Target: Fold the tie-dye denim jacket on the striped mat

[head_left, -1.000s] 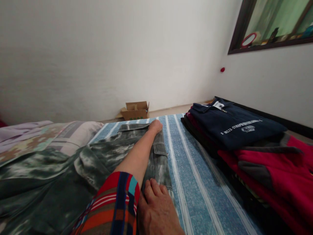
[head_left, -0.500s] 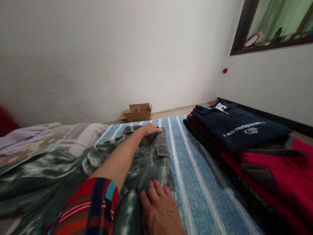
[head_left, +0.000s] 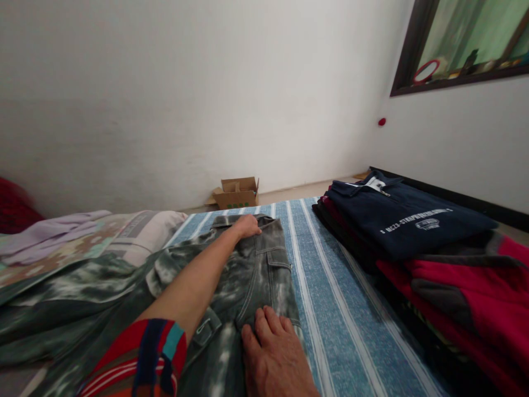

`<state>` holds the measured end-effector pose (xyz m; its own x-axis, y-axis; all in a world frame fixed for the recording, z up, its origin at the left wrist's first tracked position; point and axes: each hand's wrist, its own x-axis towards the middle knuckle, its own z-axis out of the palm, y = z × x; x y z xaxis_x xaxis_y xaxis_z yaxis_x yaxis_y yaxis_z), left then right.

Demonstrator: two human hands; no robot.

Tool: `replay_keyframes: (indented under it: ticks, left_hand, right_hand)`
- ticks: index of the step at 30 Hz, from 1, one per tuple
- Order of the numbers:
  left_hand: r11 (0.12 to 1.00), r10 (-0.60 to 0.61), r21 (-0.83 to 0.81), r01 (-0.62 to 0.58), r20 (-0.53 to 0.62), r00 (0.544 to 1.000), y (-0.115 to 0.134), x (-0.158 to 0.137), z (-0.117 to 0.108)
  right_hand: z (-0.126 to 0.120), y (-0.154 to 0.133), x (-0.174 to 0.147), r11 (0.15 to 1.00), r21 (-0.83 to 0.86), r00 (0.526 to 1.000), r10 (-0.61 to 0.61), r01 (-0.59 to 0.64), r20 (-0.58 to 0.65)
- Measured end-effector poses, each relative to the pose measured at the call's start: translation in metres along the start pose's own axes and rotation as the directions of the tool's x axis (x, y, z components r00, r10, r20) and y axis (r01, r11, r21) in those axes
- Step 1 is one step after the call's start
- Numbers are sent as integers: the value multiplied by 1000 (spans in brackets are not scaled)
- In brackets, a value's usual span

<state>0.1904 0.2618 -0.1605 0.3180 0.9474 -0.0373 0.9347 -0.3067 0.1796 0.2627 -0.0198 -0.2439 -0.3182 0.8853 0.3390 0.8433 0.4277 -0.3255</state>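
Note:
Grey-green mottled trousers (head_left: pixel 223 275) with white stitching and flap pockets lie spread across the bed, one leg trailing off to the left. At their far end, near the waistband, my left hand (head_left: pixel 247 226) is closed with the fabric bunched at its fingers; the fingertips are partly hidden. The striped sleeve of that arm crosses over the cloth. Lower down, my right hand (head_left: pixel 278 350) rests flat, palm down, on the trousers close to their right edge, fingers stretched forward.
Blue bedding (head_left: pixel 326 286) with white stripes runs under the trousers. To the right, a folded navy top (head_left: pixel 409 215) tops a clothes pile beside a red garment (head_left: pixel 467 286). Patterned bedding (head_left: pixel 136 234) is at left. An open cardboard box (head_left: pixel 237 196) stands by the wall.
My left hand has drawn back slightly left from the trousers' far right corner, and its stretched fingers have closed. My right hand stays flat on the cloth. The view has shifted a little.

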Motion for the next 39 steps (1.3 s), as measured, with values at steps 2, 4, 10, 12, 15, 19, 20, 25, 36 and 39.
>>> replay_keyframes:
  ticks: [2,4,10,12,15,19,20,25,36,39]
  left_hand:
    - [996,-15,87,16,-11,1000,5,-4,6]
    - [986,-24,161,32,-46,999,15,-9,11]
    - [965,92,260,-46,-169,981,56,-25,25]
    - [964,121,252,-80,-153,981,64,-27,32]
    - [968,136,226,-110,-101,986,65,-27,44]
    - [970,160,202,-139,-91,983,56,-27,56]
    - [970,164,199,-141,-100,981,54,-27,59]
    - [976,148,182,-117,-170,974,53,-33,64]
    - [989,-110,77,128,-206,972,67,6,41]
    - [982,-177,30,185,-176,968,70,19,42]
  right_hand:
    - [1,0,1,1000,-5,1000,-1,1,-2]
    - [2,1,1,1000,-7,1000,-6,6,4]
    - [4,3,3,1000,-3,1000,-25,25,8]
    - [2,2,3,1000,-8,1000,-19,19,10]
    - [-1,0,3,1000,-13,1000,6,-6,8]
    - [-3,-1,2,1000,-8,1000,7,-7,9]
    - [-2,-1,2,1000,-8,1000,3,-3,8]
    - [0,0,1,1000,-3,1000,-2,2,-2]
    - [-1,-1,0,999,19,1000,31,-31,-1]
    - [-2,-1,1,999,25,999,35,-35,3]
